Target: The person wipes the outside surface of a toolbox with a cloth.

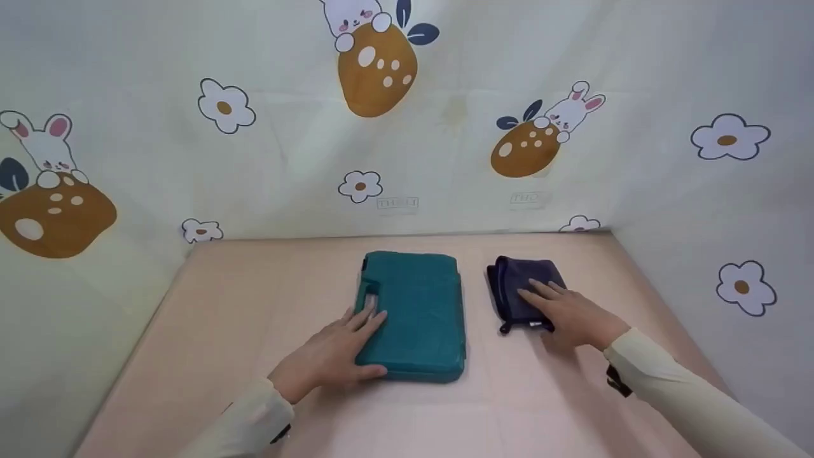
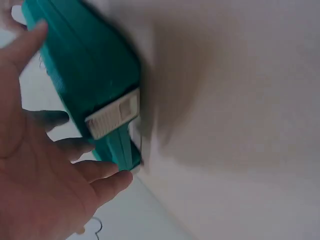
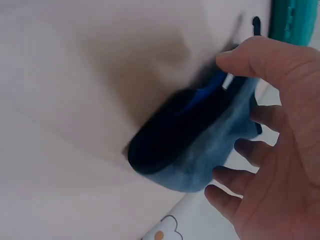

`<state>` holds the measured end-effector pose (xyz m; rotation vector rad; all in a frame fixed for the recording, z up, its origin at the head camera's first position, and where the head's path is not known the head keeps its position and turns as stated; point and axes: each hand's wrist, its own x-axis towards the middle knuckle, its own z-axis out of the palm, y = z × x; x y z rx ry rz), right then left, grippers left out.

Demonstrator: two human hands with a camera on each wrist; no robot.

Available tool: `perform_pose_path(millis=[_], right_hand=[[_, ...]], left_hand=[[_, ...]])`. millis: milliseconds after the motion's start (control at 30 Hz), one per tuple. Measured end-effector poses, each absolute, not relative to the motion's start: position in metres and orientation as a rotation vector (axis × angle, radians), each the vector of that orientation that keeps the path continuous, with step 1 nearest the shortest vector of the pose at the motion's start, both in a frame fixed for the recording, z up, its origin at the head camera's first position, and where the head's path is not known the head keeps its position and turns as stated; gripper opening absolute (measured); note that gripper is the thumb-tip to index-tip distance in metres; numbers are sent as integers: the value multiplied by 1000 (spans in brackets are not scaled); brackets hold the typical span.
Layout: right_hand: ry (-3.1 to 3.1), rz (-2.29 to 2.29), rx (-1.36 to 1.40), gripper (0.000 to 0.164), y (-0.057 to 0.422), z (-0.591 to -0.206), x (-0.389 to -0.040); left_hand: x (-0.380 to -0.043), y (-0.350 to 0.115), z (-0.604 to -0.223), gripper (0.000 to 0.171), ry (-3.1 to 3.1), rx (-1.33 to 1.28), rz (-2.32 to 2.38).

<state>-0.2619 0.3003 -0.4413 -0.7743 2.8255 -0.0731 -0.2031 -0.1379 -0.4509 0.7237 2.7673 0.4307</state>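
Note:
A teal plastic carrying case (image 1: 416, 312) lies flat, its handle side facing left. The left wrist view shows a cream latch (image 2: 112, 115) beside its handle (image 2: 120, 150). Over the case's left edge my left hand (image 1: 334, 353) spreads its fingers, with the thumb by the near edge and the fingertips around the handle opening. To the right sits a folded dark blue cloth (image 1: 524, 286) with a hanging loop (image 1: 505, 328) and a small white tag. My right hand (image 1: 575, 315) reaches over its right side, fingers extended and thumb near the front edge.
Both things lie on a table with a pale peach cover (image 1: 254, 299). Behind it and along both sides hangs a light curtain (image 1: 286, 146) printed with rabbits, fruit and flowers. A strip of bare table separates the case from the cloth.

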Motion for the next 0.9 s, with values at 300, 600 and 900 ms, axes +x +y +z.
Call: perform_pose_path(millis=[300, 600, 900], right_hand=[[2896, -64, -725, 79, 293, -466, -273], [2999, -62, -786, 68, 288, -482, -283], [3014, -196, -781, 53, 292, -478, -289]], left_hand=[[-198, -117, -462, 99, 2815, 665, 405], [-197, -110, -463, 98, 2818, 594, 447], [-197, -113, -460, 95, 2776, 595, 496]])
